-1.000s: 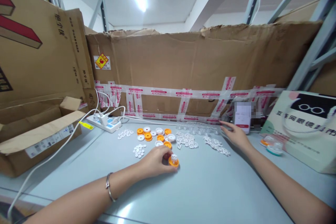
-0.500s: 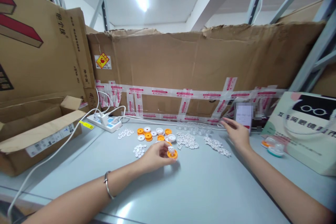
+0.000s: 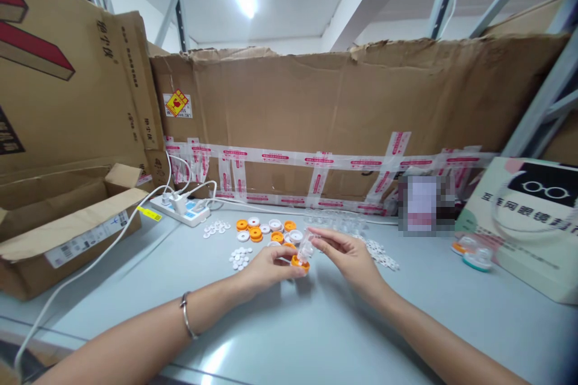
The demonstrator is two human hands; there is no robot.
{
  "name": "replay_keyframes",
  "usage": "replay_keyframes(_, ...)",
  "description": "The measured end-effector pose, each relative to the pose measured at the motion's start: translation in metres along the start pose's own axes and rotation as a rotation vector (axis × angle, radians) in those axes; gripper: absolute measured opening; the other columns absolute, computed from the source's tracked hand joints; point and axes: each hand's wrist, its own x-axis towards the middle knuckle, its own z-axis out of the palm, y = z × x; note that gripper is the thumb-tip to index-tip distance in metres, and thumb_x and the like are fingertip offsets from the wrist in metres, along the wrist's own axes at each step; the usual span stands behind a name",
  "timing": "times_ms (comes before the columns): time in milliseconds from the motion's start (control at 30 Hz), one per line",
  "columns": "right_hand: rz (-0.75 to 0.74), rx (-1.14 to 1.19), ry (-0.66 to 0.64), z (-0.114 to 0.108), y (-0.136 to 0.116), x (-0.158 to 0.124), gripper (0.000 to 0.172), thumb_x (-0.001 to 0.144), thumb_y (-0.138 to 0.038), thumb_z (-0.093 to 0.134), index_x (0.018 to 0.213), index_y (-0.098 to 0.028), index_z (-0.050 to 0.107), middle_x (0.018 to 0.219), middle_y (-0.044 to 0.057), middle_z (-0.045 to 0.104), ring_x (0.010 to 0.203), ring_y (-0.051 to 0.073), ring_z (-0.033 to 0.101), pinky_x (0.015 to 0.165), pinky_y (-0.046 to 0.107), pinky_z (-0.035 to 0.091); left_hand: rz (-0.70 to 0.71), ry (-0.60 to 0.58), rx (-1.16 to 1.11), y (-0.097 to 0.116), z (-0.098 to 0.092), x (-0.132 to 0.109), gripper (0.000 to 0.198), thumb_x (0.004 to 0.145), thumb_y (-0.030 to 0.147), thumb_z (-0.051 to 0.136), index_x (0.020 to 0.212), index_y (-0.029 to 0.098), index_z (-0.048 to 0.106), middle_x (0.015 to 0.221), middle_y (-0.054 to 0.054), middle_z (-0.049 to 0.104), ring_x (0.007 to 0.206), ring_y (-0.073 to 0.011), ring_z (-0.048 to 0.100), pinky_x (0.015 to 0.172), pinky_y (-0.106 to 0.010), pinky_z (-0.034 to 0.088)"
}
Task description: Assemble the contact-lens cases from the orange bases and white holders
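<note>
My left hand (image 3: 270, 266) grips an orange round cap (image 3: 300, 263) by its edge, just above the grey table. A clear plastic cover (image 3: 307, 246) is pinched in the fingers of my right hand (image 3: 347, 255); its lower end meets the cap, tilted. Behind my left hand lie several orange and white round caps (image 3: 255, 233). Small white discs (image 3: 239, 258) sit left of that hand, and white rings (image 3: 217, 228) lie farther back. Small white parts (image 3: 382, 254) are partly hidden behind my right hand. Clear plastic covers (image 3: 334, 219) stand along the back.
An open cardboard box (image 3: 67, 222) and a white power strip (image 3: 180, 209) with cables stand at the left. A large cardboard sheet (image 3: 289, 108) walls off the back. At the right are a printed bag (image 3: 524, 234), finished-looking clear-topped pieces (image 3: 477, 258) and a blurred-out phone-like screen (image 3: 422, 204).
My right hand has come from the back right to the middle, bringing a clear plastic cover to the orange cap. My left hand still holds the cap, now tilted.
</note>
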Motion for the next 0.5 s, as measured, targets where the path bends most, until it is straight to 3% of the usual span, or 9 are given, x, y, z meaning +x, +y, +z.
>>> replay_keyframes(167, -0.015, -0.081, -0.036, 0.0017, 0.0038, -0.0007, 0.022, 0.069, -0.033, 0.064, 0.087, -0.022, 0.071, 0.096, 0.005, 0.07, 0.095, 0.024, 0.062, 0.088, 0.041, 0.046, 0.014, -0.051, -0.033, -0.0003, 0.0002, -0.0008, 0.035, 0.066, 0.032, 0.069, 0.096, 0.016, 0.064, 0.092, -0.003, 0.065, 0.082, -0.0157, 0.06, 0.085, -0.031, 0.041)
replay_keyframes(500, -0.042, -0.143, -0.108, 0.0028, 0.0063, -0.0032, 0.018, 0.07, -0.029, 0.063, 0.086, -0.024, 0.071, 0.097, 0.004, 0.07, 0.096, 0.023, 0.061, 0.09, 0.041, 0.045, 0.015, 0.006, -0.029, -0.0005, 0.0002, -0.0007, 0.041, 0.062, 0.034, 0.072, 0.098, 0.015, 0.063, 0.094, -0.006, 0.065, 0.085, -0.0195, 0.06, 0.081, -0.032, 0.043)
